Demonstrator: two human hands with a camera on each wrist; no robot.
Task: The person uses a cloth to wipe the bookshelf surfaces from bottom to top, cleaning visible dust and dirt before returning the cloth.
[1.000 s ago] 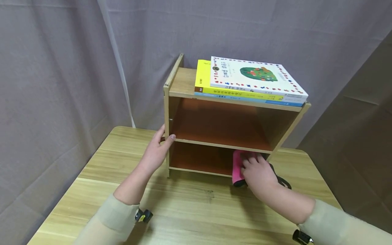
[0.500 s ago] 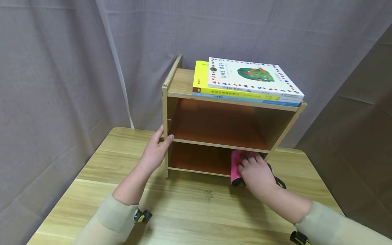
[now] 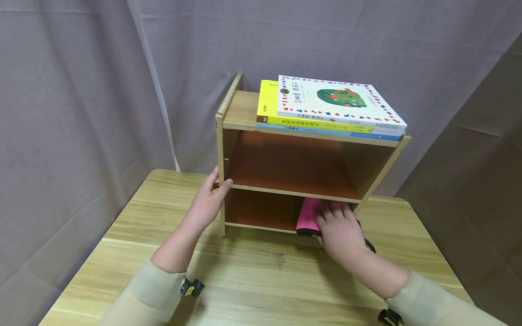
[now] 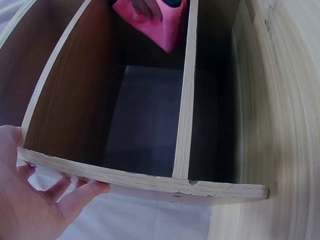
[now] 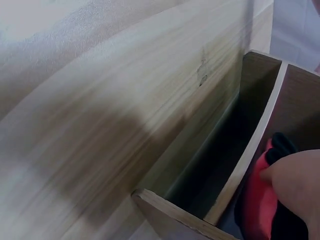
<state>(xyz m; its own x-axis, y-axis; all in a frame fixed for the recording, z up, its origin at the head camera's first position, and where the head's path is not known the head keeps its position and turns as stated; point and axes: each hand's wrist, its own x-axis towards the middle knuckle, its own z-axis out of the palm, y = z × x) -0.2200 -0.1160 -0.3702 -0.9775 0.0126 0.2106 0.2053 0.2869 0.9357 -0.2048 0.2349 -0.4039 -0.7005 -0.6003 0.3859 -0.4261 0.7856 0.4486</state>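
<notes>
A small wooden bookshelf [image 3: 293,194] stands on the table. My left hand [image 3: 208,201] grips its left side panel, thumb on the front edge and fingers on the outer face; the left wrist view shows the same hand [image 4: 37,200] at the panel. In the lower compartment's right part, my right hand [image 3: 341,233] holds a pink cloth item [image 3: 306,217] with black edging. A dark loop of it shows beside the wrist. From the left wrist, fingers lie over the pink cloth [image 4: 167,30]. My palm hides much of it, so its exact kind cannot be told.
Several books lie stacked on the bookshelf's top, a white picture book [image 3: 338,99] uppermost, over a yellow book [image 3: 267,102]. The wooden table [image 3: 253,285] spreads in front. Grey curtains [image 3: 195,45] hang behind, and a brown cloth [image 3: 469,154] is at the right.
My right hand has moved slightly left with the pink cloth item, which now reaches further left in the lower compartment and shows more pink. My left hand stays on the side panel.
</notes>
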